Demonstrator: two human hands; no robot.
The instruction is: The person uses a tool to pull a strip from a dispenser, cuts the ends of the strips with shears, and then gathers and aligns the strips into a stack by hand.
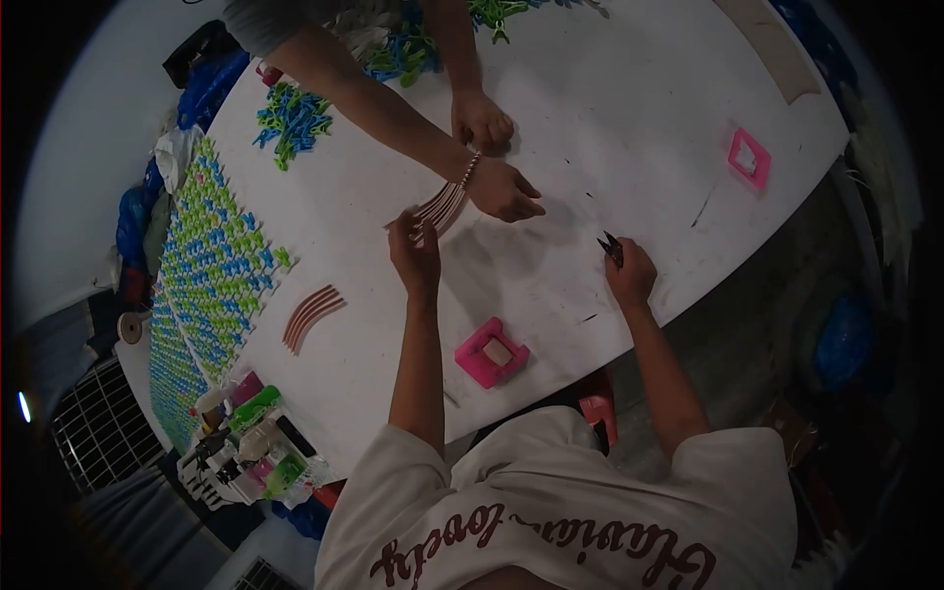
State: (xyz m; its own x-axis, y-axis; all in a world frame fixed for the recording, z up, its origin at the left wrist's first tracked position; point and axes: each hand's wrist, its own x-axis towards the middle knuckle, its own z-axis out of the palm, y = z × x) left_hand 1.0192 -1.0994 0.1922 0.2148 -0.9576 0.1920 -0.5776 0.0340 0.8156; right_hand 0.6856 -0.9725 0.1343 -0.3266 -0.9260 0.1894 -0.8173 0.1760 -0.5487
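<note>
Overhead view of a white table [610, 128]. Left hand [415, 254] closed around one end of a fan of curved copper-coloured strips [441, 208], with a co-worker's hand [503, 190] touching the far end. Right hand [630, 273] well apart, curled around small black snips [611, 246]. Seemingly mid-sorting or handover of the strips. Next move likely calls for a firm hold on the fan before bringing the snips across. Second strip bundle [313, 315] lying further left.
</note>
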